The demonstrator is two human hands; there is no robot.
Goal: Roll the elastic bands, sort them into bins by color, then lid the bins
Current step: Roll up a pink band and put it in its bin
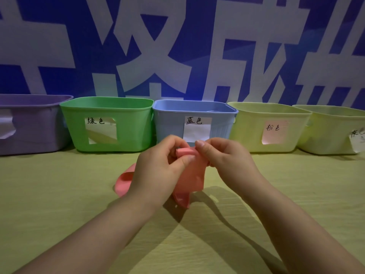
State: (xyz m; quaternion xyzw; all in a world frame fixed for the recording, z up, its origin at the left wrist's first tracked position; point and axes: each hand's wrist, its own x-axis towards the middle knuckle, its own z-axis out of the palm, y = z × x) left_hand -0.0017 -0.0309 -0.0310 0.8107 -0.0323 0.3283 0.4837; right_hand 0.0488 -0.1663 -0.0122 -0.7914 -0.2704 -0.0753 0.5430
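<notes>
Along the back of the table (pixel 49 204), under a blue banner (pixel 59 46) with large white characters, we see five open bins in a row. Farthest left is the purple bin (pixel 33 131), cut by the frame edge, with a curled paper label (pixel 7 125) on its front; just beside it stands the green bin (pixel 75 131) with a handwritten label (pixel 100 130); next comes the blue bin (pixel 167 127) with a white label (pixel 196 128); then the yellow bin (pixel 248 133) with a pink label (pixel 274 132); and close against it, at the far right, the second yellow bin (pixel 327 135), whose paper tag (pixel 358 142) runs partly out of frame.

In front of the blue bin, lifted above the table, we hold the pink elastic band (pixel 189 178). Our left hand (pixel 158 167) pinches its rolled upper end between thumb and curled fingers; our right hand (pixel 223 157) pinches the same roll from the other side, thumb on top, fingers curled beneath; the two hands nearly meet at the roll. The loose part of the band hangs down between our wrists, and its lower end rests on the table; another pink fold lies on the table left of our left wrist, and we cannot tell how it joins the rest.
</notes>
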